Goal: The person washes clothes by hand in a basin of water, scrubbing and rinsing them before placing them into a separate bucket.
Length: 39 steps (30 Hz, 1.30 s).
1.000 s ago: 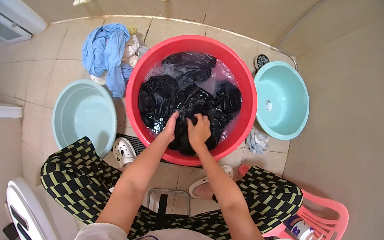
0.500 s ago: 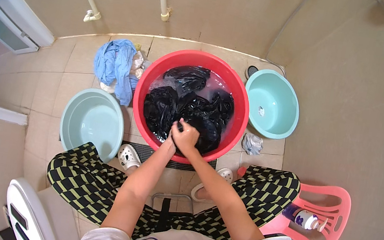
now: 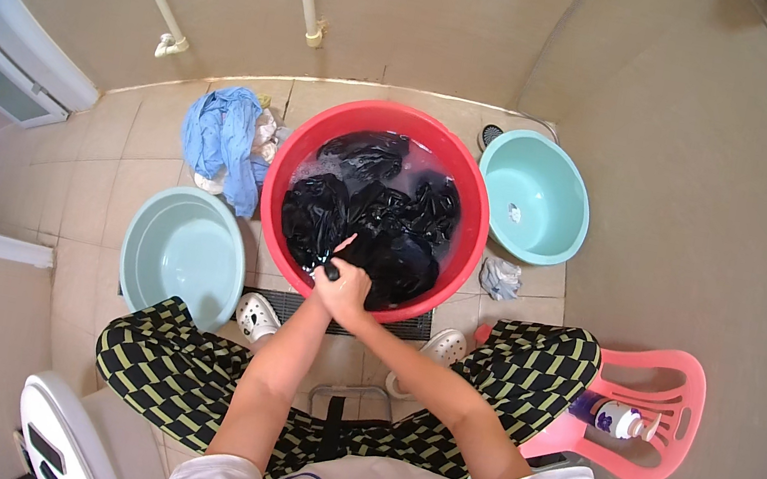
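A large red tub (image 3: 283, 157) holds soapy water and several wet black garments (image 3: 399, 268). Over its near rim, my right hand (image 3: 344, 294) is closed around a bunched piece of the black cloth. My left hand (image 3: 339, 250) is on the same bunch, mostly covered by the right hand and the cloth; one finger shows stretched along the fabric. The hands press together, forearms meeting near the rim. The rest of the black clothes lie loosely in the water.
Pale blue basins stand left (image 3: 186, 252) and right (image 3: 552, 202) of the tub. Blue clothing (image 3: 223, 137) lies heaped at the far left. A crumpled plastic bag (image 3: 501, 279) sits at right. A pink plastic chair (image 3: 652, 361) holds a pump bottle (image 3: 615, 418).
Both hands have shifted left and nearer to me, toward the tub's near rim. More of the left hand is now hidden behind the right. The whole view has moved slightly.
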Motion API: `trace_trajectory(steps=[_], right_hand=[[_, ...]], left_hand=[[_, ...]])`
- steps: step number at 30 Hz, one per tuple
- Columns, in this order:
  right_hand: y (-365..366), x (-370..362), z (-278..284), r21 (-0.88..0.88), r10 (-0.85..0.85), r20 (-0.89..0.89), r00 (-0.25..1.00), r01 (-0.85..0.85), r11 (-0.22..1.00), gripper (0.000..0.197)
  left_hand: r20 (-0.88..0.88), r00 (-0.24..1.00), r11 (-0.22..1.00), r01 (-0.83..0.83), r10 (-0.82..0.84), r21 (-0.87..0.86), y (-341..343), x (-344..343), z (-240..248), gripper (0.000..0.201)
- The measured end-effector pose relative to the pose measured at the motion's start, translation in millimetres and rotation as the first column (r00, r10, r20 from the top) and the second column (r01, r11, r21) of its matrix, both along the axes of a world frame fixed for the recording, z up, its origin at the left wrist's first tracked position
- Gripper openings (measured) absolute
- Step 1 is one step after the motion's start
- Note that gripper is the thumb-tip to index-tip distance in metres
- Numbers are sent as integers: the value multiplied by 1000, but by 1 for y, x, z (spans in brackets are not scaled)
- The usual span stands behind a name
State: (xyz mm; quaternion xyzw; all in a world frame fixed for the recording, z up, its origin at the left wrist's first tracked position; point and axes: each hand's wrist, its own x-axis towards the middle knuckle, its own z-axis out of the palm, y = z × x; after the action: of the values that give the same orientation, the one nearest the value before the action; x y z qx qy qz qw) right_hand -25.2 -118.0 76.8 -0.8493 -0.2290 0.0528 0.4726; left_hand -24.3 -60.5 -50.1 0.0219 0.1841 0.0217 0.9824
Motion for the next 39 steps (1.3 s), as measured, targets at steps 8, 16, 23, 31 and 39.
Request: trace_trajectory(steps=[8,16,23,31,39], right_hand=[[12,30,-13,128,-114,90,989,102,986,20],[-21,116,-60,-260,-215,166,962,253,932,29],[-55,126,-106,-480,-1,34,999,18,877,52],[-57,123,-140,-688,257,-67,964,-231,687,65],[-53,136,-207,-636,263,-120,957,-277,720,60]], left_hand=[[-115,991,997,67,-63,32,11,15,12,35],[-374,927,968,130,-41,215,-4,26,30,37],[-684,644,-18,732,342,681,1,28,-25,63],[-689,652,-509,730,317,456,-9,42,-34,53],[-800,543,-553,761,256,340,6,64,-64,50]])
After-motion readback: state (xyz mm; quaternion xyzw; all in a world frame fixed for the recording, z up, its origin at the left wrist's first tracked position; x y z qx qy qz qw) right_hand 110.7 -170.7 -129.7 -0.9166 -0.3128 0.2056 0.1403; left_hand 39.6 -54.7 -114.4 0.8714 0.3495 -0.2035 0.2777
